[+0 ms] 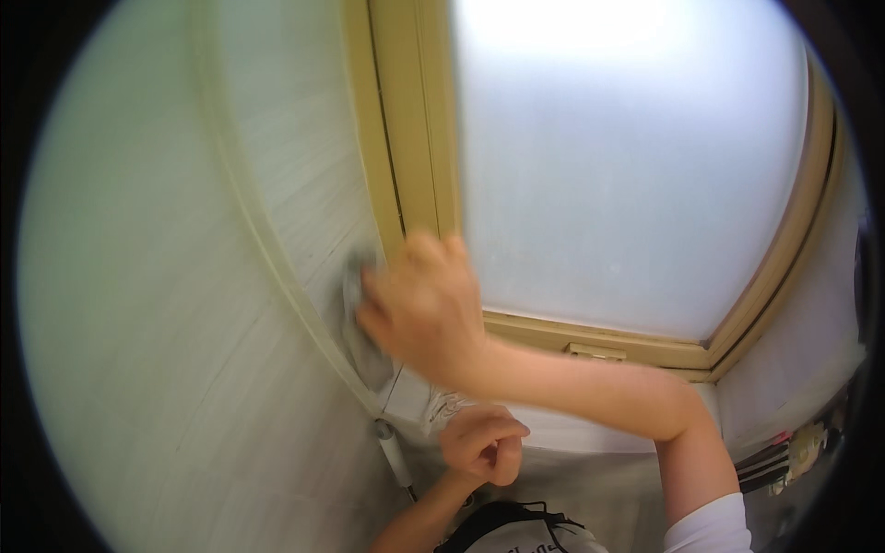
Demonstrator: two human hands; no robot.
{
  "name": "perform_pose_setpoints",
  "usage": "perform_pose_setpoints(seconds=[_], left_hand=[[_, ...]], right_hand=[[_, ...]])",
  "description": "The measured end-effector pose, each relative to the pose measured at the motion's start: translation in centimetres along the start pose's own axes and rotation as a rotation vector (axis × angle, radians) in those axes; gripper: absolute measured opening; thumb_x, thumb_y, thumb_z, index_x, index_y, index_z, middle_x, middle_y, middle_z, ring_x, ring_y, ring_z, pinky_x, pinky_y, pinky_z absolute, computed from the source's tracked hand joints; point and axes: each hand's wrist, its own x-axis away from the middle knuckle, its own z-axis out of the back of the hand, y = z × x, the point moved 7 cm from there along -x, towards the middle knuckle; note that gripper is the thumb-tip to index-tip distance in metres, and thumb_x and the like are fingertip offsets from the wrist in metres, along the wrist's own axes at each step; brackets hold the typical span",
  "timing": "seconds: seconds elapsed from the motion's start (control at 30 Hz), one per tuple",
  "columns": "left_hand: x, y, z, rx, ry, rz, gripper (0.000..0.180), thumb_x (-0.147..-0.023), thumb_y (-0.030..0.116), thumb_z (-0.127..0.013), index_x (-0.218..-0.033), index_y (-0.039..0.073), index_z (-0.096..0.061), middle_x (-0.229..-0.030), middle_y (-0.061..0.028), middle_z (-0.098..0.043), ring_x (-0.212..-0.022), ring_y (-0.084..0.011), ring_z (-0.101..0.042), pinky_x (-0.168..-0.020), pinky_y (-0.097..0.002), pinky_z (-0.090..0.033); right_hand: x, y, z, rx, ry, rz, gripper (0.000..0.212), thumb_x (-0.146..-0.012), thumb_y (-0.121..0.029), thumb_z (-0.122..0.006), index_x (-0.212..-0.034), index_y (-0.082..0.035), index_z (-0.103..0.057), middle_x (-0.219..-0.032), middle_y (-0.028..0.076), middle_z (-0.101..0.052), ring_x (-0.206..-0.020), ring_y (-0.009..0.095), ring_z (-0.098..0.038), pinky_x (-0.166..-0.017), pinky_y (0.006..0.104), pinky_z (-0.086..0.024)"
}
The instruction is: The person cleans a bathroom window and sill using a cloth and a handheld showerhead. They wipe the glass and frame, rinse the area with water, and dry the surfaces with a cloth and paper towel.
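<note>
My right hand (426,309), blurred by motion, reaches across to the wall just left of the window frame. Its fingers press a grey cloth (355,300) flat against the tiled wall (286,212). Below it, my left hand (484,444) is curled into a loose fist in front of the window sill, with nothing visible in it. Behind that hand, something white and crumpled (442,405) lies on the sill; I cannot make out what it is.
A frosted window (627,175) in a tan frame (415,120) fills the upper right, with a small latch (597,352) on its lower rail. A pale strip (267,249) runs down the left wall. A white cylindrical handle (395,453) stands below. Assorted items (793,458) crowd the lower right.
</note>
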Motion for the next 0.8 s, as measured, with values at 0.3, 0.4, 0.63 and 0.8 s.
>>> perform_pose_setpoints(seconds=[0.3,0.4,0.63,0.8], left_hand=[[-0.2,-0.5,-0.6,-0.110,-0.027,0.094,0.020,-0.068,-0.008,-0.047,-0.072,-0.001,-0.065,-0.052,-0.0020,-0.055,-0.044,-0.0113,-0.051,-0.044,-0.0234,-0.040],[-0.4,0.0,-0.4,-0.061,0.015,0.149,0.022,-0.067,-0.009,-0.049,-0.075,0.002,-0.066,-0.058,-0.0044,-0.057,-0.047,-0.0137,-0.051,-0.046,-0.0248,-0.039],[1.0,-1.4,-0.5,-0.097,0.072,0.286,0.021,-0.068,-0.009,-0.053,-0.075,0.003,-0.068,-0.062,-0.0048,-0.062,-0.049,-0.0133,-0.053,-0.047,-0.0250,-0.039],[0.9,-1.5,-0.3,-0.094,0.075,0.311,0.020,-0.069,-0.008,-0.055,-0.076,0.004,-0.069,-0.061,-0.0043,-0.061,-0.049,-0.0124,-0.053,-0.046,-0.0242,-0.039]], right_hand=[[-3.8,0.7,1.4,-0.047,0.107,-0.016,0.014,-0.063,-0.005,-0.076,-0.076,-0.005,-0.072,-0.065,0.000,-0.061,-0.075,0.023,-0.053,-0.065,0.0379,-0.038],[-3.4,-2.1,1.6,-0.171,0.117,-0.007,0.013,-0.064,-0.006,-0.076,-0.077,-0.005,-0.073,-0.065,0.001,-0.062,-0.076,0.023,-0.054,-0.064,0.0384,-0.039],[-3.6,0.4,1.5,-0.064,0.092,-0.008,0.013,-0.063,-0.005,-0.076,-0.075,-0.006,-0.072,-0.065,0.002,-0.059,-0.075,0.023,-0.054,-0.065,0.0372,-0.043],[-3.2,1.7,0.5,-0.091,0.158,0.000,0.016,-0.066,-0.005,-0.076,-0.081,-0.006,-0.075,-0.071,0.004,-0.065,-0.077,0.025,-0.057,-0.066,0.0387,-0.044]])
